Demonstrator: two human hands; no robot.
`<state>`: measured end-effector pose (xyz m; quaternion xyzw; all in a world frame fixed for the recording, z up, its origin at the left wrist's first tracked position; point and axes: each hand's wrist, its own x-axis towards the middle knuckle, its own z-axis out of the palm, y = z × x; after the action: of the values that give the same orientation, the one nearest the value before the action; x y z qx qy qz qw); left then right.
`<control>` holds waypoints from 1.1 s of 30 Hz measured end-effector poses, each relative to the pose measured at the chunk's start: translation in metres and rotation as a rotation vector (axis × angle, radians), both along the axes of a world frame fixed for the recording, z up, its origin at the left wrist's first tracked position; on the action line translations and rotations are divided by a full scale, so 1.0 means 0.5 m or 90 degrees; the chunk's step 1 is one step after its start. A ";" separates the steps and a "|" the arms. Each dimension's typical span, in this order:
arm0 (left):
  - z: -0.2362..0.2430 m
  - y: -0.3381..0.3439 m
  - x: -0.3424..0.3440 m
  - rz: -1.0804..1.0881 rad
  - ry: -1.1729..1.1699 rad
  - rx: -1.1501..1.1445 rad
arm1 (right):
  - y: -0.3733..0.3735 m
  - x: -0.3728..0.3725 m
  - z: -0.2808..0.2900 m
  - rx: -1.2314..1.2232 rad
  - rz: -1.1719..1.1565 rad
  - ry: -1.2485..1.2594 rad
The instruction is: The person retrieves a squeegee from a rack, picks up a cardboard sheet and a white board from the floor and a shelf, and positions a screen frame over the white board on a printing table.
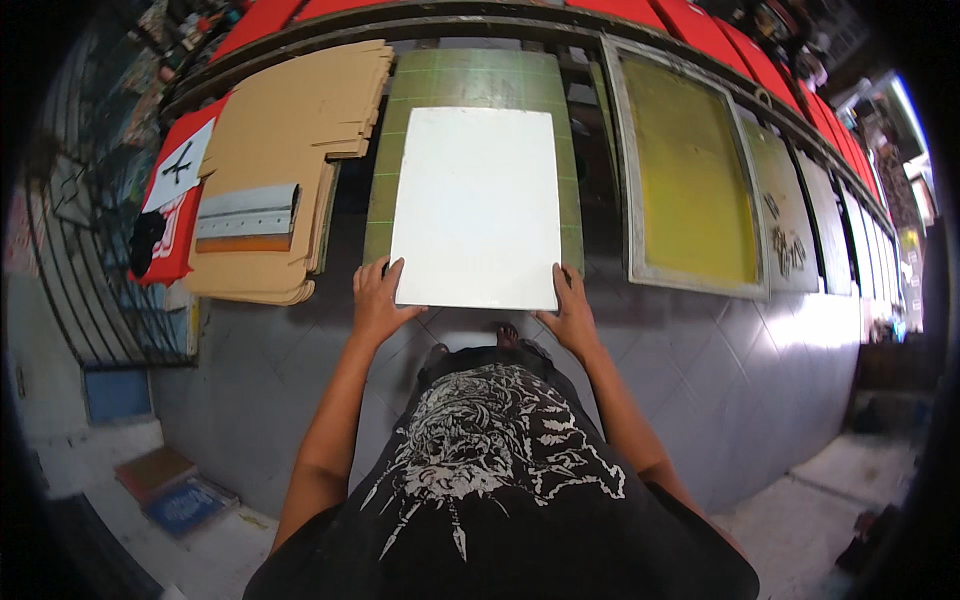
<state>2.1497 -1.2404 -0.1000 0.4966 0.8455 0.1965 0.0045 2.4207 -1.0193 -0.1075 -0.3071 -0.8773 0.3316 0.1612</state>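
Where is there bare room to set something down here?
Free: the upper cardboard, above the grey bar; the green board, beyond the white sheet; the yellow screen, inside its grey frame. Crowded: the sheet's near corners, where the left hand and right hand sit; the cardboard's left side, beside red material.

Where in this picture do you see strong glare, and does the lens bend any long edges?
Head view: strong glare on the grey floor toward the right, plus a bright streak at upper right; head view: the dark rail along the top bows into an arch, corners fall to black; head view: the white sheet looks bright, nearly without detail.
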 end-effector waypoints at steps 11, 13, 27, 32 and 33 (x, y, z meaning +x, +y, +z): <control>-0.017 0.024 -0.041 -0.024 0.012 0.062 | 0.004 -0.039 0.004 0.022 -0.164 -0.086; -0.019 0.022 -0.048 -0.025 0.005 0.045 | -0.002 -0.043 0.004 0.058 -0.163 -0.093; -0.006 0.052 -0.067 -0.014 0.021 -0.003 | 0.010 -0.049 -0.009 0.118 -0.201 -0.051; -0.012 0.049 -0.072 -0.024 0.014 -0.013 | -0.003 -0.048 -0.019 0.109 -0.215 -0.030; -0.011 0.049 -0.071 -0.024 0.018 -0.013 | -0.004 -0.049 -0.019 0.115 -0.214 -0.024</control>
<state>2.1140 -1.2159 -0.1057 0.5151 0.8378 0.1810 0.0012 2.3962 -1.0211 -0.1172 -0.4397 -0.8429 0.2140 0.2246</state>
